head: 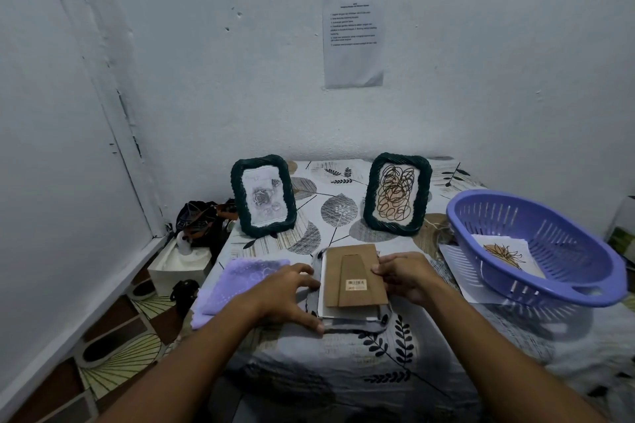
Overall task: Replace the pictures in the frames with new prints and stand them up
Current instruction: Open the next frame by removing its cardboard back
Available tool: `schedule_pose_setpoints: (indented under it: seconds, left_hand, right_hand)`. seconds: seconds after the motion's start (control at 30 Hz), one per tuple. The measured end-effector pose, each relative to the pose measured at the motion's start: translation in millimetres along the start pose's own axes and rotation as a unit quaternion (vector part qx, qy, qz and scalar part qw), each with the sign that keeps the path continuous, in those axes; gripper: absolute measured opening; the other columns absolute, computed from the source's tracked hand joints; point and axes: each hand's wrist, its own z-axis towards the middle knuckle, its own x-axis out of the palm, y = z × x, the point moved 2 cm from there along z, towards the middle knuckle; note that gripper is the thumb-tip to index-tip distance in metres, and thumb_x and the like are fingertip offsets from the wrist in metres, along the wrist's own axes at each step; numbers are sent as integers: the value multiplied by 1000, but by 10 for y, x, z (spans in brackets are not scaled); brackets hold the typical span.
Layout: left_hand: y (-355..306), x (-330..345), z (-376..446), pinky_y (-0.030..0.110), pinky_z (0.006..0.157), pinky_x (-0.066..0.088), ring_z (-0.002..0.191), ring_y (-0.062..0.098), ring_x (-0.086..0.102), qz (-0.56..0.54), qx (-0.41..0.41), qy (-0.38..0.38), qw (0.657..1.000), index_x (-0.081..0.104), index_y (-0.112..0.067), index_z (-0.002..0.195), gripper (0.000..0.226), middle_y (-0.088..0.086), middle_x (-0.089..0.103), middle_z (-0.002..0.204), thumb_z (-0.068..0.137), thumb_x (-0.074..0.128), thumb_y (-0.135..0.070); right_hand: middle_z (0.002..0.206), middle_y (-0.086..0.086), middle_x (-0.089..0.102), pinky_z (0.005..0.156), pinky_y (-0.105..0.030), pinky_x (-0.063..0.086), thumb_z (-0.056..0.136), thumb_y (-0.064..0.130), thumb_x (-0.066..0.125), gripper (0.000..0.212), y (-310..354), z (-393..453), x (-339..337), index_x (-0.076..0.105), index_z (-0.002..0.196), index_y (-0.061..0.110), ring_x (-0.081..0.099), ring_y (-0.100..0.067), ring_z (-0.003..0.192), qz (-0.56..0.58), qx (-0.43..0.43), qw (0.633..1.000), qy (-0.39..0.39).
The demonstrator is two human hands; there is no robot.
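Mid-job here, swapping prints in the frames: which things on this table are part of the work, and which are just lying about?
Part of the job:
- face-down frame with brown backing board, left hand and right hand on it
- standing rose frame
- standing scribble frame
- print in purple basket

Lying about:
- purple cloth
- tissue box
- dark bag
- wall notice

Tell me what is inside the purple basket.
The purple basket holds a white print with a brown, spiky drawing. More white paper lies beneath the basket; whether it is printed cannot be seen.
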Motion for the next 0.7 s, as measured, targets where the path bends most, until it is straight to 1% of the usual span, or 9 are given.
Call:
schedule_pose_setpoints:
  seconds: [0.07,0.17,0.33,0.43,0.53,0.6,0.7]
  left_hand:
    - [-10,-5,-3,38,114,29,137,13,29,2,1,2,1000,49,-26,140,94,-6,30,152,60,78,-66]
    - [-21,-19,7,38,114,30,136,14,30,12,3,4,1000,50,-26,139,94,-5,31,151,59,78,-67]
    - [19,-20,45,38,112,32,133,14,33,45,11,6,999,52,-26,137,100,-4,36,148,54,70,-78]
    - [41,-29,60,40,112,28,132,15,34,108,26,3,994,52,-26,136,101,-4,39,147,54,62,-85]
    - [9,-59,55,46,114,21,133,14,33,169,37,2,985,52,-26,136,95,-5,40,147,61,60,-83]
    - [-27,-83,43,49,114,18,134,14,33,191,42,2,981,53,-25,135,91,-5,42,146,65,59,-82]
    - [-47,-102,25,49,114,18,132,14,35,202,47,2,978,55,-25,133,89,-4,44,143,66,58,-83]
  right_hand:
    - [88,-19,69,57,-31,52,77,-11,67,21,-11,11,-24,66,96,-2,66,-28,75,3,2,1000,2]
    - [92,-19,70,60,-32,53,77,-10,68,20,-23,26,-62,67,96,-2,67,-29,81,1,3,1000,2]
    - [92,-19,71,61,-32,53,77,-9,68,21,-44,38,-93,68,96,-2,68,-30,83,4,5,1000,3]
    - [91,-19,71,63,-35,54,78,-10,66,18,-34,24,-116,68,94,-2,68,-30,84,10,6,1000,5]
    - [89,-18,70,60,-33,53,79,-11,65,18,-12,-2,-165,67,94,-1,67,-28,81,12,2,1000,7]
    - [86,-17,70,59,-31,51,79,-11,64,19,0,-22,-207,66,95,-1,66,-26,78,17,1,1000,9]
    - [87,-16,70,61,-32,51,80,-11,64,20,9,-38,-286,66,97,-1,67,-27,80,16,-2,1000,6]
